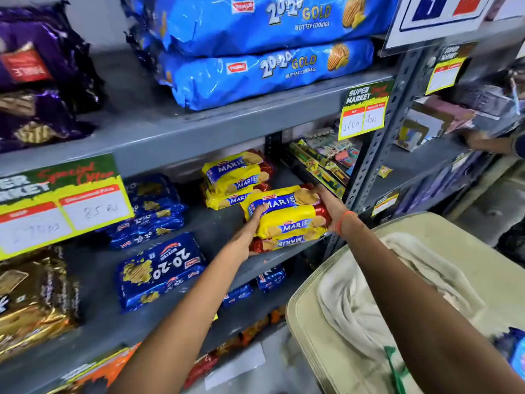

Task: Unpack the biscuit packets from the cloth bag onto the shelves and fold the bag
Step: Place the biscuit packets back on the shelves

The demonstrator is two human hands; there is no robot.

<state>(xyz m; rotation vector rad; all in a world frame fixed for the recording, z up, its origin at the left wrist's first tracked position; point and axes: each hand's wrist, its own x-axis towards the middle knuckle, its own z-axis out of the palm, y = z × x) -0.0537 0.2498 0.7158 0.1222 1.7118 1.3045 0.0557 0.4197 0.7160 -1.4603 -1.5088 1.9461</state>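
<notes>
both bare hands clamp a stack of yellow-and-red plastic marie biscuit packets (pixel 287 220) at the front edge of the grey metal middle shelf (pixel 224 223): the left hand (pixel 250 231) grips the stack's near-left end with the thumb lying over the top packet's blue label, while the right hand (pixel 326 206), an orange thread band (pixel 342 221) on its wrist, closes on the far-right end. just behind and left of the held stack, a second pile of the same yellow marie packets (pixel 235 177) rests deeper on that shelf. further left of the grip lie dark blue foil 20-20 butter cookie packets (pixel 159 268), one turned upside down, with more stacked behind it. above the hands, on the next shelf up, two large bright blue 20-20 gold butter cookie packs (pixel 270 52) sit one on the other. below and right of the right forearm, a beige plastic bin (pixel 318 336) holds the crumpled cream cloth bag (pixel 358 294); a blue packet (pixel 517 354) shows at the bin's far right edge. yellow-and-green supermarket price tags (pixel 363 109) hang from the shelf edges.
</notes>
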